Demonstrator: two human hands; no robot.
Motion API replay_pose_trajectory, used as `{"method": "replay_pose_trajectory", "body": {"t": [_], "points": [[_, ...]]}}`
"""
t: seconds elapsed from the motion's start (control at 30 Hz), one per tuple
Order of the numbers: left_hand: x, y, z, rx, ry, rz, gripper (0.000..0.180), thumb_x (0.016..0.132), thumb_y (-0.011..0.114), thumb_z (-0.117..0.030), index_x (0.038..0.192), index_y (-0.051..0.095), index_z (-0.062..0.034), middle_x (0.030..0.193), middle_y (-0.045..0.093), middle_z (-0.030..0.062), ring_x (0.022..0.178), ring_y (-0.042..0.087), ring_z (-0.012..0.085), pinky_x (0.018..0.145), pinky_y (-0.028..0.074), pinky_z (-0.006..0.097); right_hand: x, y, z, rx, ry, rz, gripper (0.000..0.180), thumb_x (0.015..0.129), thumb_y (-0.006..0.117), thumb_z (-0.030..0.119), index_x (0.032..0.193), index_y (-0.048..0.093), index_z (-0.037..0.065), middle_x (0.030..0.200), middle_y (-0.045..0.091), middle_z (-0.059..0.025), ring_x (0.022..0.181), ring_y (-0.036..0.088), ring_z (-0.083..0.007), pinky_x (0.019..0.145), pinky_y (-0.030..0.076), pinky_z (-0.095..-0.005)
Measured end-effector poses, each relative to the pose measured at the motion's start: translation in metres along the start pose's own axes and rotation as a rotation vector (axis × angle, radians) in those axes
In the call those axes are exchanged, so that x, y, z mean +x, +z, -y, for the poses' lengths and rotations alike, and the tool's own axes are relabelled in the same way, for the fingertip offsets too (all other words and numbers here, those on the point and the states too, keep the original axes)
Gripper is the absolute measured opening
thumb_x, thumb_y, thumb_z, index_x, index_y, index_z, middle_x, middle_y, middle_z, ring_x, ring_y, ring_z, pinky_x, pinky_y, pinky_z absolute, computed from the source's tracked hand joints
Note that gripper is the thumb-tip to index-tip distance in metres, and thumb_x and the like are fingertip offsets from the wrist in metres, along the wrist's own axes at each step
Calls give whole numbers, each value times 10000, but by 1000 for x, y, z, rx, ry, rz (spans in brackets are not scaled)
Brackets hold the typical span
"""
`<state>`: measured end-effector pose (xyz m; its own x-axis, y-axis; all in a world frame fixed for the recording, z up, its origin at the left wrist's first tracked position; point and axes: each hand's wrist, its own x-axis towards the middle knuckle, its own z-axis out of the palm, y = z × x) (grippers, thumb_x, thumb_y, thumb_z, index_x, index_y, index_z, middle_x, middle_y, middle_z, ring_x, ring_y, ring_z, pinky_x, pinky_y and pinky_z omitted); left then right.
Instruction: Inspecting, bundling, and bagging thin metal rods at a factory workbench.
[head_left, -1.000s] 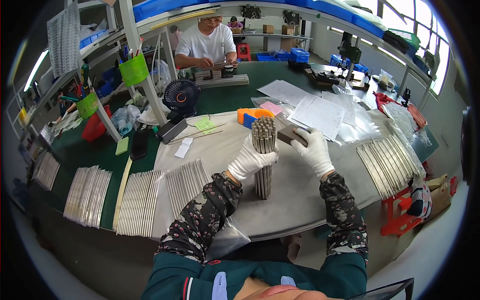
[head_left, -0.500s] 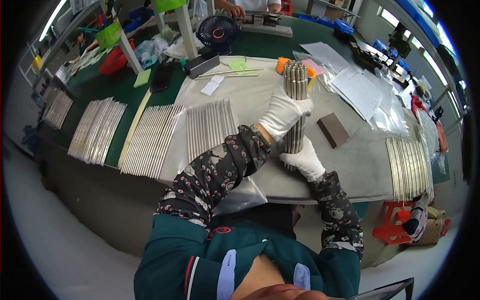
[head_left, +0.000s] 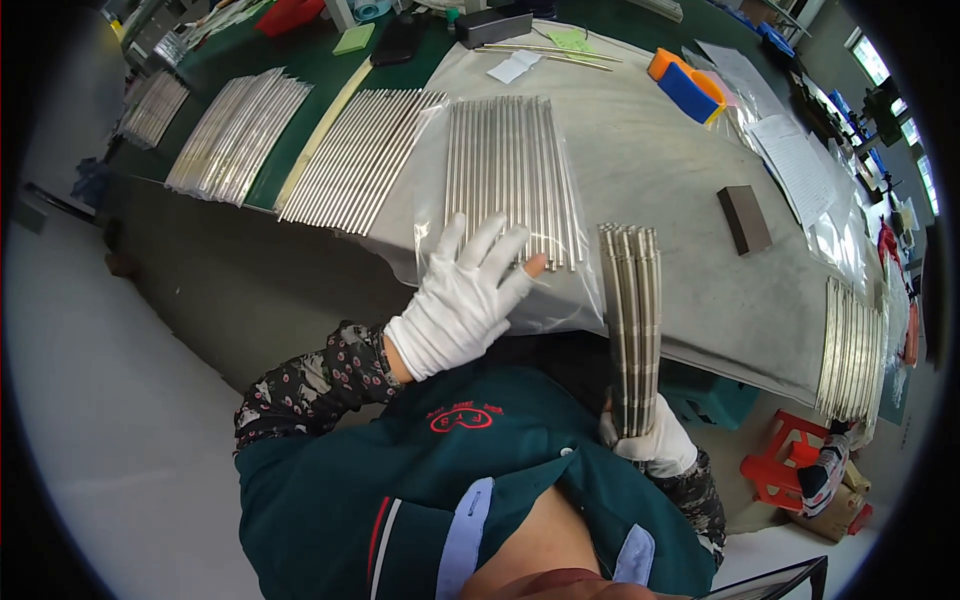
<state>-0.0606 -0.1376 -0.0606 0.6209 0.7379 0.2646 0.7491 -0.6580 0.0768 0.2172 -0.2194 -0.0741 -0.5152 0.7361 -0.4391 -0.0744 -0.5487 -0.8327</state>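
Note:
My right hand (head_left: 660, 442), in a white glove, is wrapped round the lower end of a bundle of metal rods (head_left: 632, 320), which stands nearly upright by the table's front edge. My left hand (head_left: 462, 292), gloved with a bare thumb tip, has its fingers spread. It lies over the near end of a row of metal rods (head_left: 505, 170) and the clear plastic sheet (head_left: 560, 312) about them. Whether its fingers press on the rods, I cannot tell.
More rod rows lie to the left: bare rods (head_left: 365, 155) and wrapped rods (head_left: 240, 135). Another rod row (head_left: 848, 350) sits at the right edge. A brown block (head_left: 744, 220), an orange and blue tape-like ring (head_left: 690, 88) and papers (head_left: 795, 165) lie on the right side.
The rod bundle has come down toward me, now in my right hand alone. My left hand has let go of it and moved left to the rod row. The view has tilted downward.

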Motion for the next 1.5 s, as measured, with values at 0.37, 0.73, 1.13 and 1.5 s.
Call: {"method": "replay_pose_trajectory", "body": {"t": [0.37, 0.73, 1.13, 1.5], "points": [[-18, 7, 20, 105, -28, -219, 78, 691, 624, -66, 729, 557, -83, 736, 497, 46, 705, 543, 219, 560, 461, 337, 8, 22, -9, -239, 147, 180, 599, 712, 745, 87, 1243, 479, 3, 1100, 574, 1, 966, 503, -56, 853, 426, -228], [4, -7, 37, -988, -430, -269, 154, 865, 560, -105, 767, 577, 12, 721, 508, 56, 623, 510, 138, 565, 405, 265, 14, 19, -24, -217, 220, 193, 462, 675, 759, 83, 1083, 551, 13, 876, 564, 45, 792, 490, -41, 701, 438, -213], [21, -3, 22, -293, 20, -497, 149, 786, 662, -191, 762, 589, -64, 635, 515, 61, 504, 524, 239, 447, 420, 331, 52, 26, -3, -249, 162, 241, 271, 664, 663, 41, 915, 561, 26, 776, 540, 18, 717, 481, -59, 613, 425, -227], [9, 0, 19, -154, 201, -523, 175, 750, 623, -216, 724, 502, -92, 619, 439, 20, 509, 511, 155, 427, 418, 290, 106, 66, 41, 328, 158, 266, 294, 703, 636, 87, 961, 512, 21, 690, 533, -69, 585, 543, -170, 556, 484, -310]]}}
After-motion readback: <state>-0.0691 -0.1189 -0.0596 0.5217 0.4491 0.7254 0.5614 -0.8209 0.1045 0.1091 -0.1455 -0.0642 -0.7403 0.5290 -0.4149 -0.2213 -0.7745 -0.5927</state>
